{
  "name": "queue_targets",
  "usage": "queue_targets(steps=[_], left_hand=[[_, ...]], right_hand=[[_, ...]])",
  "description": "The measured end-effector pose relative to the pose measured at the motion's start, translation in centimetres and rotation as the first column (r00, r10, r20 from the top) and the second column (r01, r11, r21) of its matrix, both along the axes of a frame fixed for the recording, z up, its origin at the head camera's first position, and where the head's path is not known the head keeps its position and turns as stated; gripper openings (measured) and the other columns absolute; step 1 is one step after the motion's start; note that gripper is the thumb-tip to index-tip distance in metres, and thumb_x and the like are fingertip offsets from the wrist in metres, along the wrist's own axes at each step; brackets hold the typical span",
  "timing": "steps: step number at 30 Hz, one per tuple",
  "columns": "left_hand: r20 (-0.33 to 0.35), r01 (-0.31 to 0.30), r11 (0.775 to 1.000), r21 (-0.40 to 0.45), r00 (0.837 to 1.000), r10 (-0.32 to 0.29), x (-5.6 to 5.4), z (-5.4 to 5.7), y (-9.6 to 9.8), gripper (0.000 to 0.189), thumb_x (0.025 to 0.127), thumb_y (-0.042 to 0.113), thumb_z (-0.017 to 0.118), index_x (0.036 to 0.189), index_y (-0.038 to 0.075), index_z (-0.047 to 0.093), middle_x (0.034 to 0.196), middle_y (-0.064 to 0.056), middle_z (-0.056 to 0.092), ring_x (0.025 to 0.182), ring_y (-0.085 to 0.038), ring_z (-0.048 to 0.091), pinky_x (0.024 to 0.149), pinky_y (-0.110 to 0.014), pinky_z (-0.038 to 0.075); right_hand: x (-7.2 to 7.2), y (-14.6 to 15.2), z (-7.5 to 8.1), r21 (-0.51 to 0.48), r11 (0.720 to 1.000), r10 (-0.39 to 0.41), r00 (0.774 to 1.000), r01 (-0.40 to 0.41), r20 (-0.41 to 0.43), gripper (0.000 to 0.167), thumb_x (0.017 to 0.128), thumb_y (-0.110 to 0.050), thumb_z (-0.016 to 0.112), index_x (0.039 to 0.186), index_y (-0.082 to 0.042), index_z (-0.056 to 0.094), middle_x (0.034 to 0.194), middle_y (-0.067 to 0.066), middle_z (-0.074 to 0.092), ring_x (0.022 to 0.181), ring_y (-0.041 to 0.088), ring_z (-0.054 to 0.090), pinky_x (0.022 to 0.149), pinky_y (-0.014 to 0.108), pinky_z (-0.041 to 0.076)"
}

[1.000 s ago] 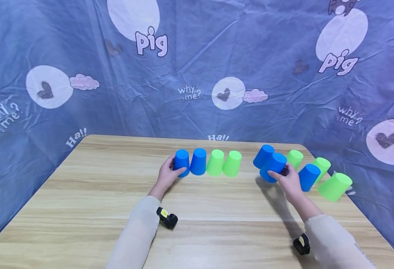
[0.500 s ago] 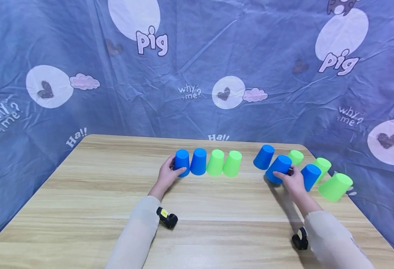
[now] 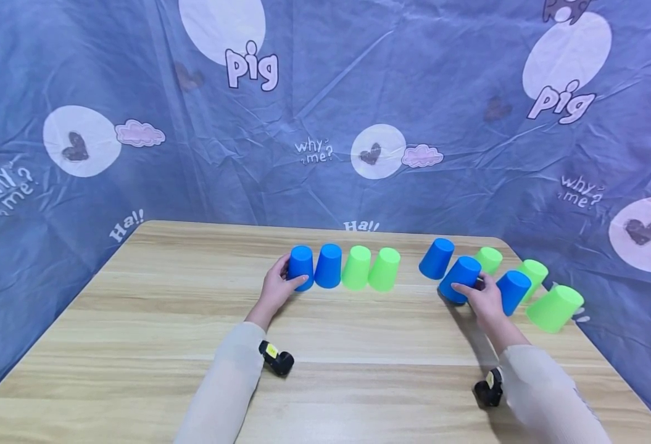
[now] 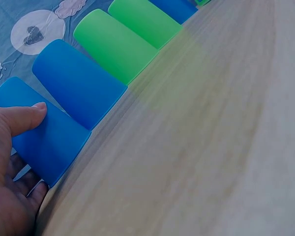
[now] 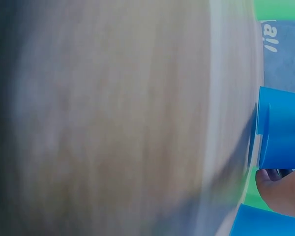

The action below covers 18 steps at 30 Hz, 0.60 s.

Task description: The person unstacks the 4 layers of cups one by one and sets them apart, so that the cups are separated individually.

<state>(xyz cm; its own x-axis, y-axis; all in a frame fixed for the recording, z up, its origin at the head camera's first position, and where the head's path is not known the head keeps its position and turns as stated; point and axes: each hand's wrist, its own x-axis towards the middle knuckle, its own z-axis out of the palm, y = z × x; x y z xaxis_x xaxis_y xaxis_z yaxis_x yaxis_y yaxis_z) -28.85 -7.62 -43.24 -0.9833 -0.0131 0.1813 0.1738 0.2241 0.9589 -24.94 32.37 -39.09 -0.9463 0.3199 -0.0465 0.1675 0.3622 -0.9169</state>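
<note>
My left hand [image 3: 277,290] grips a blue cup [image 3: 300,266] at the left end of a row, its thumb across the front. Beside that cup stand another blue cup [image 3: 327,266] and two green cups [image 3: 356,269], all upside down. At the right, my right hand [image 3: 486,302] holds a blue cup [image 3: 460,277], mouth down and slightly tilted, with a shadow under it. In the right wrist view the held blue cup [image 5: 285,140] is cut by the frame edge, and the thumb [image 5: 270,184] shows below it.
Around the right hand stand a blue cup [image 3: 436,259] behind, a blue cup [image 3: 514,291] to the right, and several green cups [image 3: 555,308] near the right edge of the wooden table [image 3: 325,401]. A printed blue cloth [image 3: 314,111] hangs behind the table.
My right hand has moved slightly right and down with the blue cup, mostly in the first half second. The left hand and its row of cups stay in place.
</note>
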Motion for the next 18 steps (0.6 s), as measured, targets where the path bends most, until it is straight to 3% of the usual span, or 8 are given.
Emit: queue_targets(steps=[7,18], left_hand=[[-0.001,-0.004,1.0,-0.004,1.0,0.004,0.04,0.27,-0.05,0.061,0.077,0.015,0.066,0.13,0.006,0.037,0.128,-0.016,0.039,0.117,-0.03,0.036,0.094,-0.042,0.03],[0.006,-0.001,1.0,-0.01,1.0,0.001,-0.09,0.07,-0.08,0.062,0.077,0.017,0.066,0.13,0.007,0.036,0.129,-0.015,0.039,0.117,-0.029,0.035,0.094,-0.043,0.03]], right_hand=[[0.02,-0.25,0.16,-0.034,0.999,0.004,1.0,-0.004,0.009,0.082,0.081,-0.027,0.059,0.137,0.0,0.005,0.137,0.026,0.012,0.124,0.039,0.014,0.098,0.049,0.017],[-0.03,0.02,-0.37,-0.081,0.996,-0.022,0.998,0.026,0.055,0.084,0.082,-0.026,0.059,0.138,-0.003,0.0,0.139,0.024,0.007,0.125,0.038,0.009,0.098,0.05,0.013]])
